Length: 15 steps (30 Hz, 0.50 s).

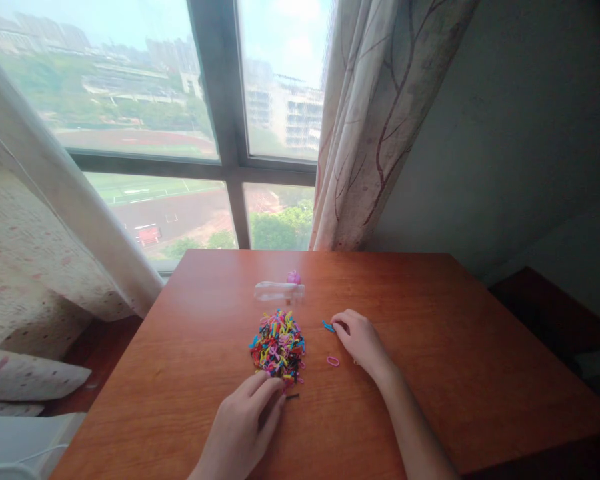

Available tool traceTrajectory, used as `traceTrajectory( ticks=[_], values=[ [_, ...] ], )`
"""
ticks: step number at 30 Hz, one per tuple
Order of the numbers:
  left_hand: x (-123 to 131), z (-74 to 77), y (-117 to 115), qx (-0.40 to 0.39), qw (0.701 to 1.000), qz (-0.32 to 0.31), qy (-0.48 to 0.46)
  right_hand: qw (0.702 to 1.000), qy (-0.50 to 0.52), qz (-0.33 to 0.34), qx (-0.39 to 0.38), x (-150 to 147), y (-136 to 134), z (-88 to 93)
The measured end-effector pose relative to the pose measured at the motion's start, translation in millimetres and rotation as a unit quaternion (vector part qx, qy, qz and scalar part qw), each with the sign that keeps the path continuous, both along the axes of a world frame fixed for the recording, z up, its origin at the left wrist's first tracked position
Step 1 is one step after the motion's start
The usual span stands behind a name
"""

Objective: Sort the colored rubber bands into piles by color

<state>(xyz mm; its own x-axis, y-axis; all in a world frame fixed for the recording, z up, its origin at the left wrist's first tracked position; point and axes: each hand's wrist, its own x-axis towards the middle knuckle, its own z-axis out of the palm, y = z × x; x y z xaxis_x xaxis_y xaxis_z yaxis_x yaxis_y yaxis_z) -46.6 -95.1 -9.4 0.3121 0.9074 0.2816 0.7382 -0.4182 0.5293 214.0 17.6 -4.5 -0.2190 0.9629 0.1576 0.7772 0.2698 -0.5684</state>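
While rubber bands (279, 345) are heaped within easy reach on the table (430, 320), a black band (293, 397) is touched by the flat left hand (245, 427), a blue band (328, 326) by the curled right hand (361, 340), grip unclear.

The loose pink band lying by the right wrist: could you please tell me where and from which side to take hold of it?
The pink band lies flat on the table, clear of the pile. It is probably best to come down from above and pinch across its two long sides: it is a thin flat oval with nothing raised to grip.
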Motion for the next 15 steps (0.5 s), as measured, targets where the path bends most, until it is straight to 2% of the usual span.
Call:
traceTrajectory(
  ticks=[7, 10, 15],
  values=[
    [-1.1, -2.4, -0.6, -0.007, 1.000, -0.003, -0.001, 0.999, 0.022, -0.037, 0.016, -3.4, -15.4, 6.1],
    [-0.6, -2.0, -1.8, 0.000, 1.000, -0.005, -0.002, 0.998, 0.046, -0.034, 0.007, -15.8, -39.7, 8.0],
    [1.6, 3.1, -2.6, 0.036, 0.999, 0.000, 0.009, 0.998, 0.035, 0.026, -0.038, -46.4, -91.8, 4.5]
  ],
)
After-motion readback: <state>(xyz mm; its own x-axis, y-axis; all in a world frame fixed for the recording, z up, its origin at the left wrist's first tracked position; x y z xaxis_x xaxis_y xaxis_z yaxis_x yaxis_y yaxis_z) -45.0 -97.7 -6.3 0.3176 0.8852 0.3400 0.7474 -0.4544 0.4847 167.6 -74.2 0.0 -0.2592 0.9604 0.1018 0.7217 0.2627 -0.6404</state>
